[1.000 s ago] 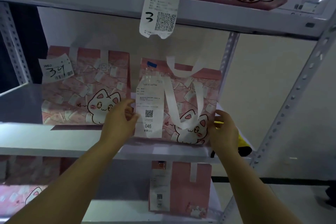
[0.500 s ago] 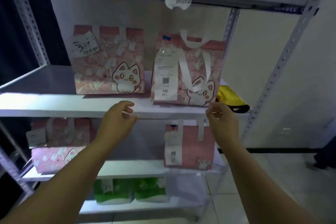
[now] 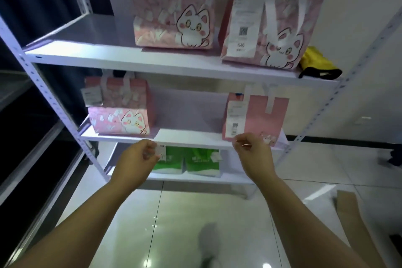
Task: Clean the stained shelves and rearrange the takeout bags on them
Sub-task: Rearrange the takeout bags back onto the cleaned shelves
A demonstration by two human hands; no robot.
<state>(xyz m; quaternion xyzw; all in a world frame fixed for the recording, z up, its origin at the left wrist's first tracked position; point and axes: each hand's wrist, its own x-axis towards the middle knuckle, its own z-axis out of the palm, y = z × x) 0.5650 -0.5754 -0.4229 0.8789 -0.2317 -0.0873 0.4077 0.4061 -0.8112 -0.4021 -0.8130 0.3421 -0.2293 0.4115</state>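
Two pink cat-print takeout bags stand on the upper shelf [image 3: 113, 59]: one marked 34 [image 3: 174, 11] at the middle, one with a long receipt numbered 046 [image 3: 274, 20] to its right. One shelf down [image 3: 191, 138] sit a pink cat bag [image 3: 119, 111] at the left and a plain pink bag [image 3: 256, 120] at the right. Two green bags [image 3: 191, 162] rest on the lowest shelf. My left hand [image 3: 136, 163] and my right hand [image 3: 253, 154] hang in front of the middle shelf's edge, fingers curled, holding nothing I can make out.
A yellow and black cloth [image 3: 317, 64] lies at the right end of the upper shelf. Perforated white uprights [image 3: 326, 104] frame the rack. Glossy tiled floor [image 3: 174, 213] spreads below, with a cardboard sheet [image 3: 356, 224] at the right and a shoe [image 3: 207, 239] beneath me.
Both hands let go of the 046 bag on the upper shelf and dropped to the middle shelf's level. My view tilted down, bringing the lower shelves and floor into sight.
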